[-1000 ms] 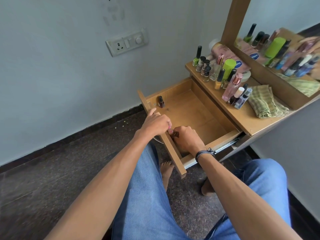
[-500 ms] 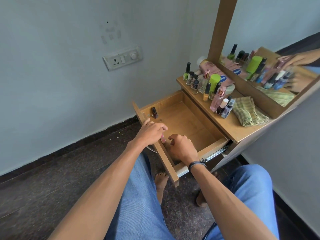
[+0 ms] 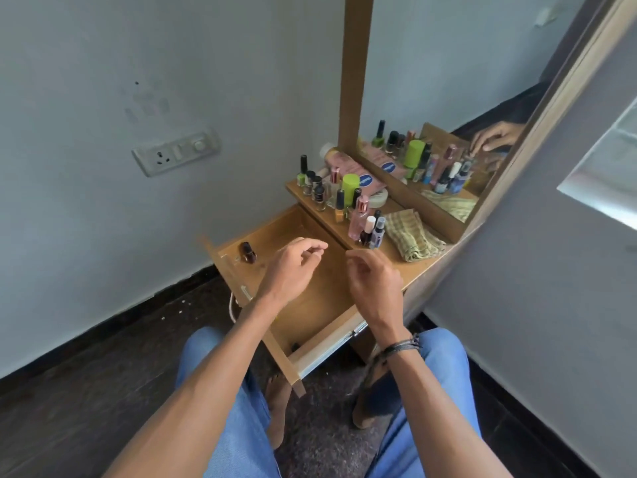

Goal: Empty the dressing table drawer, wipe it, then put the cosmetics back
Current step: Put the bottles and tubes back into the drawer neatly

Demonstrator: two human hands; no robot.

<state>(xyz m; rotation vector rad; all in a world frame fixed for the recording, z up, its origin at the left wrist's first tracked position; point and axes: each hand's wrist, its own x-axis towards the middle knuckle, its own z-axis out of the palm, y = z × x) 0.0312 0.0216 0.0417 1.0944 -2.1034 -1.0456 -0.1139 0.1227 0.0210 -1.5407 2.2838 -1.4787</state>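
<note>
At frame centre the forearms hide part of the drawer (image 3: 320, 305), and above it the left hand (image 3: 293, 267) and right hand (image 3: 375, 288) hover with fingers loosely curled, touching nothing, the right palm turned away.

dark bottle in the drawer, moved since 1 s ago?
No. The dark bottle still stands in the same corner of the drawer, against the front panel on the wall side.

Nothing reads clearly (badge (image 3: 365, 181) on the tube (image 3: 344, 165) blurs).
</note>
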